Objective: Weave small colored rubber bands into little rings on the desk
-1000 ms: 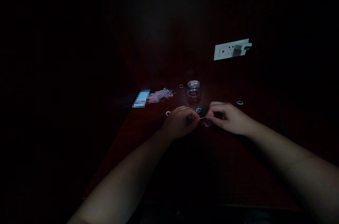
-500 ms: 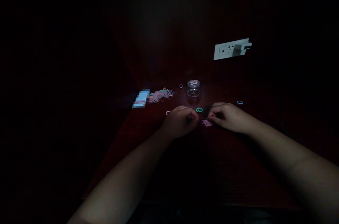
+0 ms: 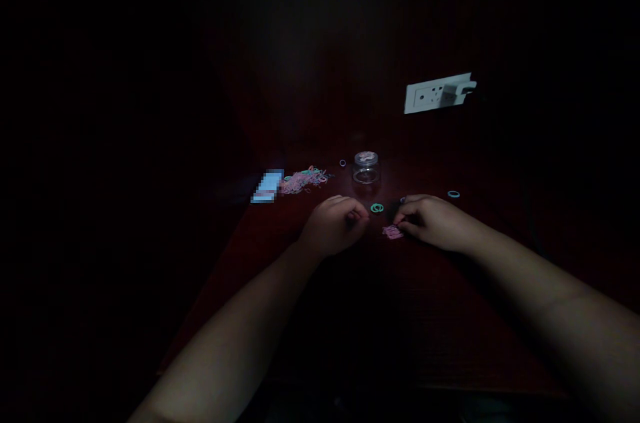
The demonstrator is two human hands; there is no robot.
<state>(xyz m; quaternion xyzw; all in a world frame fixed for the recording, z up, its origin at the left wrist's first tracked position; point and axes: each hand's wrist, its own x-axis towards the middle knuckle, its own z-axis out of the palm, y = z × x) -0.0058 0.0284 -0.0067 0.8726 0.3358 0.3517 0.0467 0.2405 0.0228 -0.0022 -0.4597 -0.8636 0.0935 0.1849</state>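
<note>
A pink heap of thin bands [image 3: 393, 232] lies just left of the right hand [image 3: 431, 220], the left hand [image 3: 334, 226] farther — both press fingers together, on what I can't tell.

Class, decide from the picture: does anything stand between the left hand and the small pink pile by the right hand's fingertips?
Nothing visible stands between the left hand and the pink pile. The green rings lie close by, but off that path, toward the jar.
</note>
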